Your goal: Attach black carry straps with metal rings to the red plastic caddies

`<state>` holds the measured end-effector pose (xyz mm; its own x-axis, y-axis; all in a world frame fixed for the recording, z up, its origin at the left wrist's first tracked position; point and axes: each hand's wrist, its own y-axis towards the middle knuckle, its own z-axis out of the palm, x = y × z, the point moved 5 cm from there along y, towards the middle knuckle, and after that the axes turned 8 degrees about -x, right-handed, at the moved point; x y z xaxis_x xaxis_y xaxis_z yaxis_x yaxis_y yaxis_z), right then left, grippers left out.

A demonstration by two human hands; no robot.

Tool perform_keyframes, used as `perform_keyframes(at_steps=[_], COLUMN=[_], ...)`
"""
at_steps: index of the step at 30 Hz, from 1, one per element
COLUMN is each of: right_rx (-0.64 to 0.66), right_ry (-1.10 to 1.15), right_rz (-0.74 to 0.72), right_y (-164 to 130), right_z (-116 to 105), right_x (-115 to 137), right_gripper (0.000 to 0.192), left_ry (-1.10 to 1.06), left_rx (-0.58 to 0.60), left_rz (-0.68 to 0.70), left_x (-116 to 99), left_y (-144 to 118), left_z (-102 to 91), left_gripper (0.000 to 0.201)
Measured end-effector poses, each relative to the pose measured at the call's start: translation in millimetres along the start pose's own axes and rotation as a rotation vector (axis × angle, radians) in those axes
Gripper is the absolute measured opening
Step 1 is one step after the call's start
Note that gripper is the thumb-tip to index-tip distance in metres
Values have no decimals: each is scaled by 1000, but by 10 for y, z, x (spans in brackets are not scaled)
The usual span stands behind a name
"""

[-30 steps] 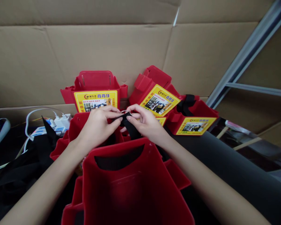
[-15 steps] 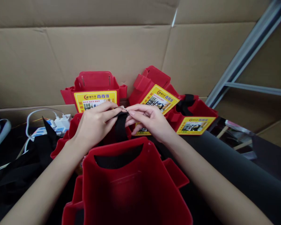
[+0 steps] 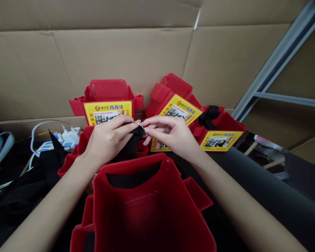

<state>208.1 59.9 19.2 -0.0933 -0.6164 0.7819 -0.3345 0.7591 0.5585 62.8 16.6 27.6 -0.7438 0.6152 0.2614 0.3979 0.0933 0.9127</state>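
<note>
Above the far rim of a red plastic tool box point(image 3: 149, 199), my two hands meet at a black webbing strap point(image 3: 132, 146) and a thin metal ring point(image 3: 139, 124). My left hand point(image 3: 109, 134) is closed, its thumb and fingers pinching the strap's end by the ring. Pinched on the ring's right side is my right hand point(image 3: 170, 131), the other fingers loosely curled. The near box is tilted toward me, its inside bare, and black webbing shows through the curved slot in its back wall. Where the strap runs below my hands is partly hidden.
Behind stand more red boxes with yellow labels: one at back left point(image 3: 107, 90), a leaning one point(image 3: 173, 87) and one at right point(image 3: 225, 120). At left lie black straps point(image 3: 39, 175) and a power strip point(image 3: 68, 138). Cardboard point(image 3: 115, 56) walls the back; a metal frame point(image 3: 273, 63) stands right.
The ring has dipped slightly and the strap below it has shifted, now slanting down to the left instead of hanging straight. Both hands keep their pinch.
</note>
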Motion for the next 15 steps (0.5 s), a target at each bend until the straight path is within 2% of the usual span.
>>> perform_keyframes(at_steps=[5, 7, 11, 13, 15], right_rx=[-62, -122, -198, -177, -155], right_ry=[-307, -368, -312, -178, -23], right_rz=[-318, -370, -279, -169, -55], right_y=[-37, -54, -50, -26, 3], right_z=[-14, -2, 18, 26, 27], right_x=[135, 159, 102, 31, -41], right_gripper=[8, 6, 3, 3, 5], left_ry=[-61, -119, -346, -442, -470], left_rx=[-4, -18, 30, 55, 78], left_rz=[1, -22, -202, -298, -306], left_x=[-12, -3, 82, 130, 142], left_y=[-6, 16, 38, 30, 32], left_z=[5, -1, 40, 68, 80], left_gripper=[16, 13, 5, 15, 24])
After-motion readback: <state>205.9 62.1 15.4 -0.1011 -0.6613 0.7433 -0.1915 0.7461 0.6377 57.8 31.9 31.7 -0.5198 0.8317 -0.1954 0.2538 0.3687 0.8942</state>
